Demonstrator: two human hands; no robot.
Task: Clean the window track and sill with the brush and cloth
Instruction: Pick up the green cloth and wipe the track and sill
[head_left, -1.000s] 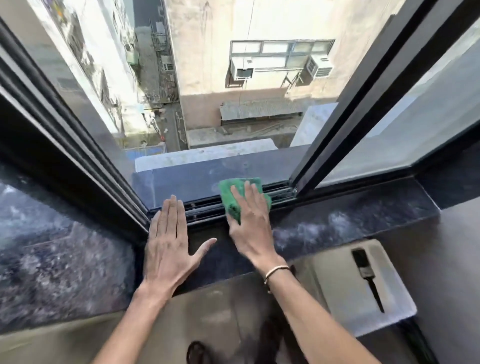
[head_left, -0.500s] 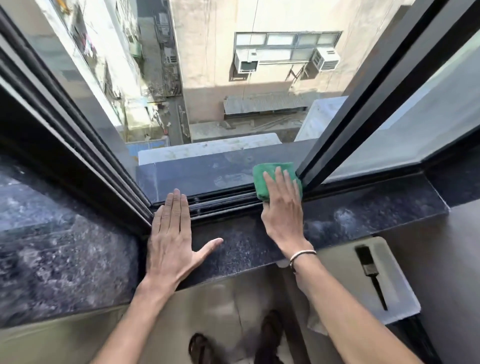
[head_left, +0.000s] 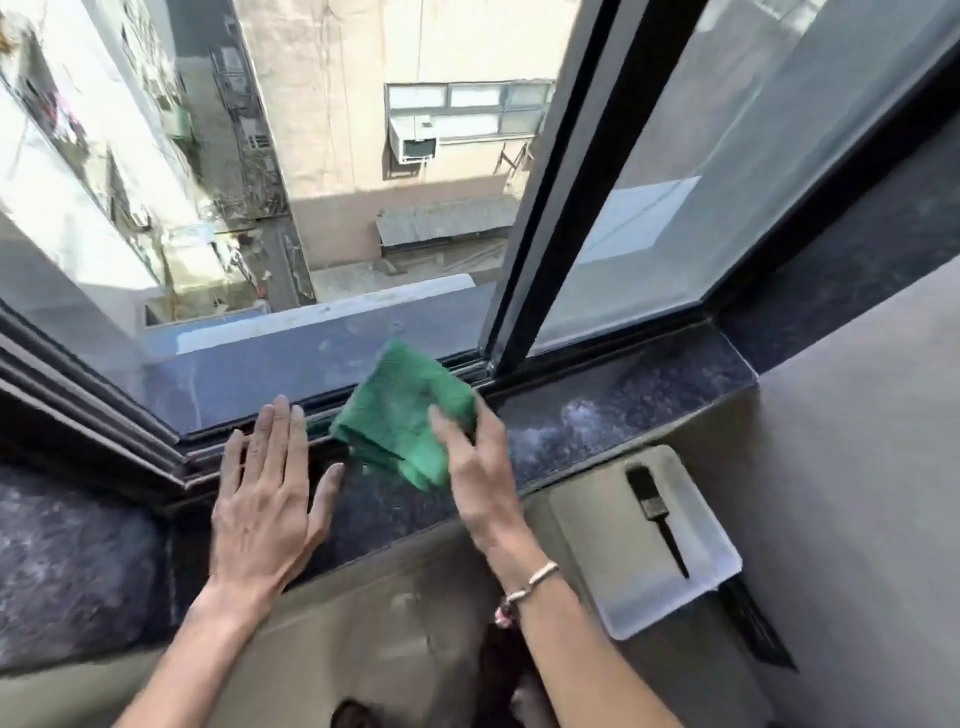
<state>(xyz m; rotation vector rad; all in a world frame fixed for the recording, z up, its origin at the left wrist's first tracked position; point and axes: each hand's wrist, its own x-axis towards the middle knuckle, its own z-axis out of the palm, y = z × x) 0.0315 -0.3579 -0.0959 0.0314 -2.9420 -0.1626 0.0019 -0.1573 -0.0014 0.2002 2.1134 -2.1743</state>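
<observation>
My right hand grips a folded green cloth by its right edge, lifted and tilted just above the window track and the dark speckled sill. My left hand lies flat, fingers spread, on the sill with its fingertips at the track's near rail. A black brush rests on a white tray to the right, below the sill, untouched by either hand.
The sliding window is open on the left; its dark frame post meets the track just right of the cloth. Beyond the outer ledge is a deep drop to a street. A beige wall stands on the right. Feet show at the bottom.
My right hand has pulled the cloth back from the track near the frame post and raised it, turned up on edge. The left hand stays flat on the sill.
</observation>
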